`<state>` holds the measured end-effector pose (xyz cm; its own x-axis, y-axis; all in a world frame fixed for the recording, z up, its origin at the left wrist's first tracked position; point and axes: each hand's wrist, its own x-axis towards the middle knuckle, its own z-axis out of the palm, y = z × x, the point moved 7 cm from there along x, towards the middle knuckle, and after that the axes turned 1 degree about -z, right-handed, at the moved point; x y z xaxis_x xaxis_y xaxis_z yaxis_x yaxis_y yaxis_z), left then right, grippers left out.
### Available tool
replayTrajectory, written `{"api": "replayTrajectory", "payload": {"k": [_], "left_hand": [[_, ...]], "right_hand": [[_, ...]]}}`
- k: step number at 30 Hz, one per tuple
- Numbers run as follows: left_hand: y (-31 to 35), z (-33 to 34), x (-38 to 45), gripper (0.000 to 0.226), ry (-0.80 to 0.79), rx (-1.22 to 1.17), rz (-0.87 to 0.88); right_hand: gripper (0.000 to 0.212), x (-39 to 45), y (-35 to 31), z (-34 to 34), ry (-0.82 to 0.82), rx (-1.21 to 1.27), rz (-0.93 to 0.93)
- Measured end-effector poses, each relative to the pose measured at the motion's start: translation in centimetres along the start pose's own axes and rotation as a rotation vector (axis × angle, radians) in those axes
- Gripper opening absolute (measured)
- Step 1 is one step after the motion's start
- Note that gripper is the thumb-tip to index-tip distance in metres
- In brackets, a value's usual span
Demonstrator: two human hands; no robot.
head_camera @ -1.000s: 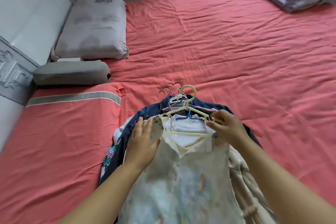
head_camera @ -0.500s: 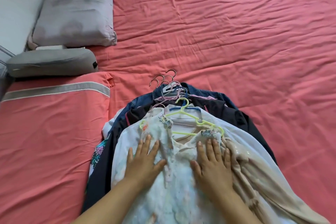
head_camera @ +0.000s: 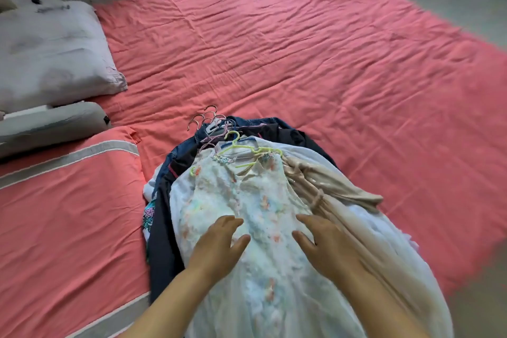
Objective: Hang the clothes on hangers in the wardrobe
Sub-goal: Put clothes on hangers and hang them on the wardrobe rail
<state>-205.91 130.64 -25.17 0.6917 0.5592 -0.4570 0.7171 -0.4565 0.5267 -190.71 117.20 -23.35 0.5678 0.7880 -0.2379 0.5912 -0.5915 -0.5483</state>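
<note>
Clothes pile [head_camera: 247,173] sits on bed [head_camera: 301,63], floral dress [head_camera: 247,214] topmost on yellow hanger [head_camera: 241,147]. Your left hand [head_camera: 219,244] and right hand [head_camera: 323,244] lie flat on it, fingers straight, gripping nothing. Lower garments probably hangered too; wardrobe trip remains.

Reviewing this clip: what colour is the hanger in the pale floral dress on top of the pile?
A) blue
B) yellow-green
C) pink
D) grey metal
B: the yellow-green hanger sits in the neck of the floral dress, its hook and both arms showing above the collar.
</note>
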Motion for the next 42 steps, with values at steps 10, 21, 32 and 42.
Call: {"api": "replayTrajectory", "payload": {"k": [10,21,32,42], "left_hand": [[13.8,6.2,-12.3,0.039,-0.212,-0.006,0.454],[28.7,18.0,-33.2,0.067,-0.471,0.333,1.200],[31.3,32.2,-60.0,0.071,-0.686,0.659,1.733],[38.7,35.2,-86.9,0.035,-0.582,0.395,2.388]], "right_hand": [[0.043,-24.0,3.3,-5.7,0.337,0.156,0.385],[0.041,-54.5,4.9,-9.2,0.838,0.248,0.795],[0.056,-89.5,-2.3,-0.1,1.303,0.078,1.498],[0.045,-107.5,-11.2,-4.1,1.410,-0.224,1.817]]}}
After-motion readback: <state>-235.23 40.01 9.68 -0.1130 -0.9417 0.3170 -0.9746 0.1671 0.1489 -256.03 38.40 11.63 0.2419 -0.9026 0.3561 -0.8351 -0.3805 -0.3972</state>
